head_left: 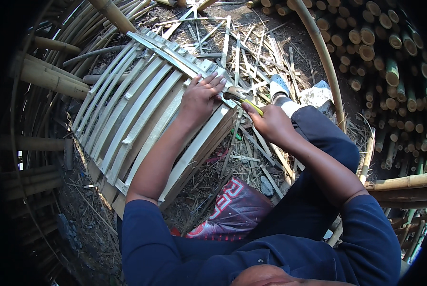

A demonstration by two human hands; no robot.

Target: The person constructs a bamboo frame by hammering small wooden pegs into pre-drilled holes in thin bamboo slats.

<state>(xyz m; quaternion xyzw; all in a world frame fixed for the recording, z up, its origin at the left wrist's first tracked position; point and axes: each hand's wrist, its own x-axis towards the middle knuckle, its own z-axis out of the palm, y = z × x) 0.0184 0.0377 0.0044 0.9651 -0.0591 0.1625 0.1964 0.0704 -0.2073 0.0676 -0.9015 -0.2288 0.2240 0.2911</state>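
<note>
A bamboo slat panel [142, 105], built of pale split strips across a thicker rail [168, 55], lies tilted in front of me on the left. My left hand [201, 100] rests palm down on its upper right corner, fingers stretched out over the strip ends. Whether anything small is under those fingers is hidden. My right hand [273, 124] is closed round the yellow-green handle of a hammer [252, 107]. The metal hammer head [232, 94] is at the panel's corner, just right of my left fingers.
Cut bamboo poles [366, 43] are stacked at the right. Loose split strips [251, 52] litter the ground beyond the panel. A printed dark red sack [237, 209] lies by my legs. Thick bamboo poles [56, 78] stand at the left, and a bent pole [325, 52] rises beside my foot.
</note>
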